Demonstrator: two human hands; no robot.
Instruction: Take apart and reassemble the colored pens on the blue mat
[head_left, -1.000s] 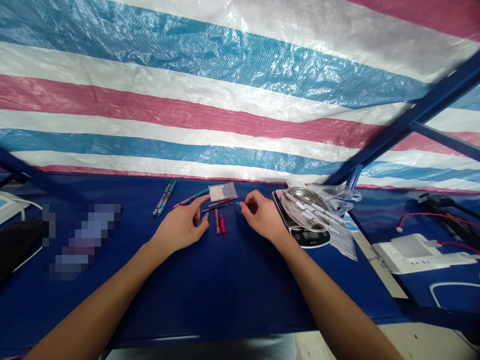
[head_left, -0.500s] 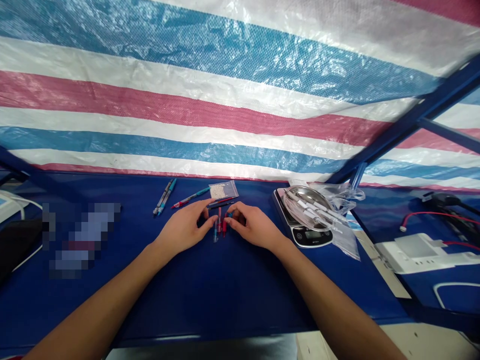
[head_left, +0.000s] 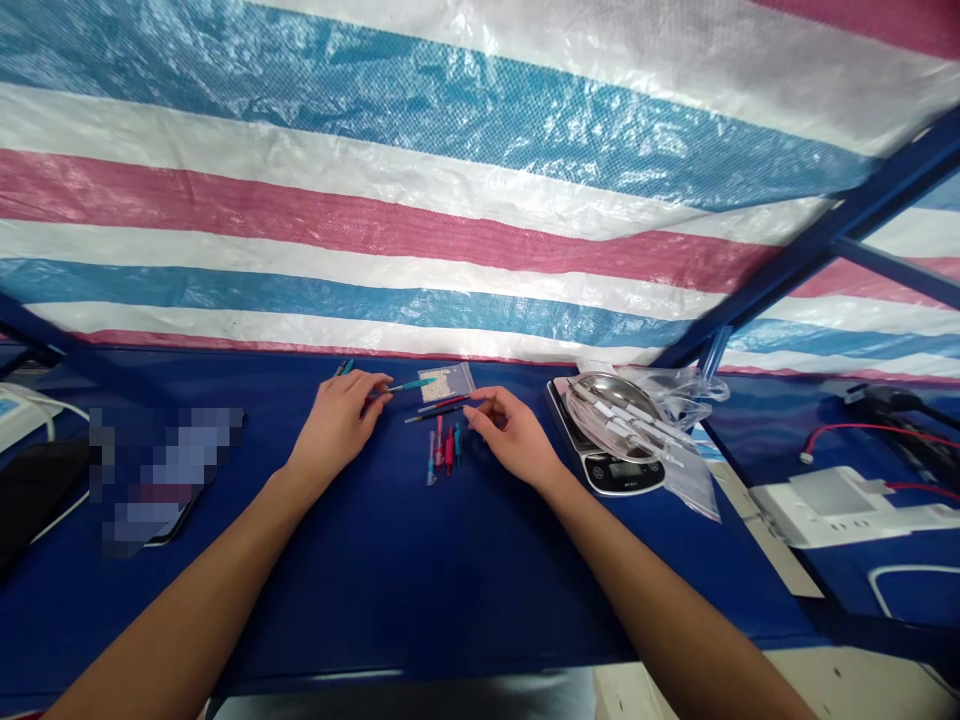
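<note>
My left hand [head_left: 336, 424] lies on the blue table [head_left: 420, 580] at the back, its fingers closed on a pen with a teal end [head_left: 411, 385]. Beside it the tips of two more pens [head_left: 345, 367] peek out. My right hand [head_left: 511, 432] rests palm down with fingers loosely apart, its fingertips by two thin refills [head_left: 441, 407], one red and one dark. Between the hands lie several short pen pieces [head_left: 444, 452], red, teal and clear. A small zip bag of white bits [head_left: 448, 380] lies just behind them.
A digital scale [head_left: 619, 470] carries a metal bowl [head_left: 609, 398] holding white sticks, with a clear plastic bag [head_left: 679, 450] over it. A white device [head_left: 829, 505] and a red wire [head_left: 847, 430] sit at right, a black phone [head_left: 34, 490] at left. A striped tarp [head_left: 450, 180] hangs behind.
My left hand left the small pieces and moved back-left onto the teal-ended pen. My right hand let go of a piece among the small ones and drew slightly back right.
</note>
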